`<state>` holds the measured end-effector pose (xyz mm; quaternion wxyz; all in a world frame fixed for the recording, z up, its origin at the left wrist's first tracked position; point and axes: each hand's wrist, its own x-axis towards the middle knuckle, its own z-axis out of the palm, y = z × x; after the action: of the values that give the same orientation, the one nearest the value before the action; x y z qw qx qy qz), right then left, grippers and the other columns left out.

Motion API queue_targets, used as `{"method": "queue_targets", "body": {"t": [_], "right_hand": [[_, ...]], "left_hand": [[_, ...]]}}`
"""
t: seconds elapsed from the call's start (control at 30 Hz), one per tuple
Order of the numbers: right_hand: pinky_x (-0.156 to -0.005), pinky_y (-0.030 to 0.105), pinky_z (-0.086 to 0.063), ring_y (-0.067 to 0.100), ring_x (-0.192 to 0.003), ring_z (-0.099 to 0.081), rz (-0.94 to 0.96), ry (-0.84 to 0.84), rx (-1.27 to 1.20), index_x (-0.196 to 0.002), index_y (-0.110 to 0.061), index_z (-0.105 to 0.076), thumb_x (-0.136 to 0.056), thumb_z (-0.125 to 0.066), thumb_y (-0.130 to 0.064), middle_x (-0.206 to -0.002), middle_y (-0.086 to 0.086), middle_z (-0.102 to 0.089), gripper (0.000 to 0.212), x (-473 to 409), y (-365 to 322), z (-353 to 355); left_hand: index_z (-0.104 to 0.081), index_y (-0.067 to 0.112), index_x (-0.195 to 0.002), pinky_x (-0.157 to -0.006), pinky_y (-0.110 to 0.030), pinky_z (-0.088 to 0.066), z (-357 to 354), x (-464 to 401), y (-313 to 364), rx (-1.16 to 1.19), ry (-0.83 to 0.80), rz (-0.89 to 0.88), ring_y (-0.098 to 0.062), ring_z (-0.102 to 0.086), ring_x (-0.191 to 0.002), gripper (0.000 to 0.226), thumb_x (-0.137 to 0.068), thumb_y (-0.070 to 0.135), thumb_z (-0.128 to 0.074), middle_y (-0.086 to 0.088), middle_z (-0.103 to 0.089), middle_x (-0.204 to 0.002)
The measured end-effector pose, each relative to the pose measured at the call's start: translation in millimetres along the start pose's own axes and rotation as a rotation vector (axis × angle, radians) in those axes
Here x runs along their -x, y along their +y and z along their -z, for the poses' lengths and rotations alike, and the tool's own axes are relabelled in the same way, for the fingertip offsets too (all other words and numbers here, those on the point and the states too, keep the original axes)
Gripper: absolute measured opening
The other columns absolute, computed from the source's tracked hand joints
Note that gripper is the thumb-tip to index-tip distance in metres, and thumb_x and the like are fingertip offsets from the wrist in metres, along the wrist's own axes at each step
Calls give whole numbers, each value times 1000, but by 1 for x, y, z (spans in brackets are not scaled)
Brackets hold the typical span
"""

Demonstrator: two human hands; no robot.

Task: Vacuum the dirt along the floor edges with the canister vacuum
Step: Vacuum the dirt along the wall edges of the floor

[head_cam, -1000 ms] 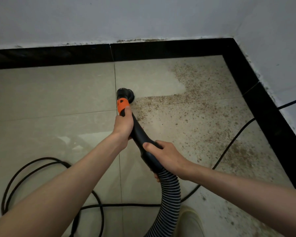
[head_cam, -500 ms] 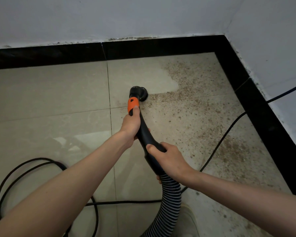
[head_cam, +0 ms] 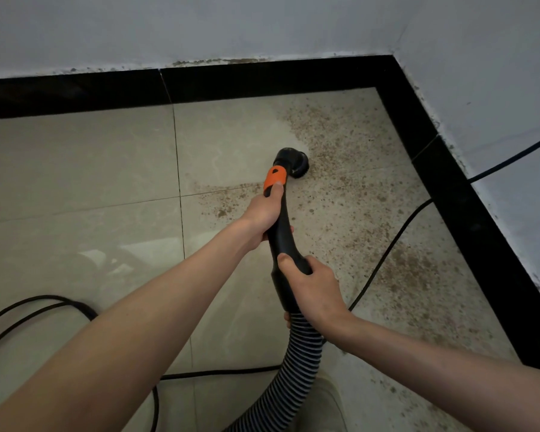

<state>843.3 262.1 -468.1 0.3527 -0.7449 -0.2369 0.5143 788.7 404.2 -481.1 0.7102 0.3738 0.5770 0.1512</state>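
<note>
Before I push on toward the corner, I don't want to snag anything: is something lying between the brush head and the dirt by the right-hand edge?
Yes. A black cable lies across the dirt, between the brush head and the right baseboard.

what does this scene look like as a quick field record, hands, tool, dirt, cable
left hand: left hand grips the black wand just below its orange collar
right hand: right hand grips the wand's lower end above the ribbed hose
tool head: round brush nozzle on the floor at the edge of the dirt
dirt: brown dirt spread toward the corner and along the black skirting on the right
cleaned area: pale floor tile left of the nozzle
cable: black cable lies across the dirt
</note>
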Motion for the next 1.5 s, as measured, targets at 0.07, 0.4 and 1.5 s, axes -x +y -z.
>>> {"method": "queue_targets", "body": {"t": [0.07, 0.4, 1.5], "right_hand": [[-40, 25, -47, 19, -43, -59, 3, 13, -3, -81, -14, -58, -87, -62, -45, -70, 12, -62, 32, -3, 1, 0], [-39, 31, -50, 26, -40, -57, -8, -145, -55, -90, -6, -56, -96, -56, -37, -66, 18, -60, 31, -15, -14, -19], [-92, 51, -54, 31, -85, -64, -120, -636, 149, -91, -15, -57, -96, -48, -48, -93, 14, -65, 35, 18, -50, -60]], "left_hand": [[-47, 9, -89, -55, -31, -53, -2, -3, 1, -14, -5, -1, -22, -58, -54, 42, -98, 49, -39, -10, -54, -74], [-44, 7, -116, -79, -42, -57, 30, -8, 12, -118, 176, -35, -31, -65, -87, 49, -97, 51, -35, -14, -61, -99], [-42, 3, -107, -76, -42, -52, 101, 67, 3, 47, 351, 68, -29, -57, -75, 42, -99, 44, -37, -11, -53, -82]]}}
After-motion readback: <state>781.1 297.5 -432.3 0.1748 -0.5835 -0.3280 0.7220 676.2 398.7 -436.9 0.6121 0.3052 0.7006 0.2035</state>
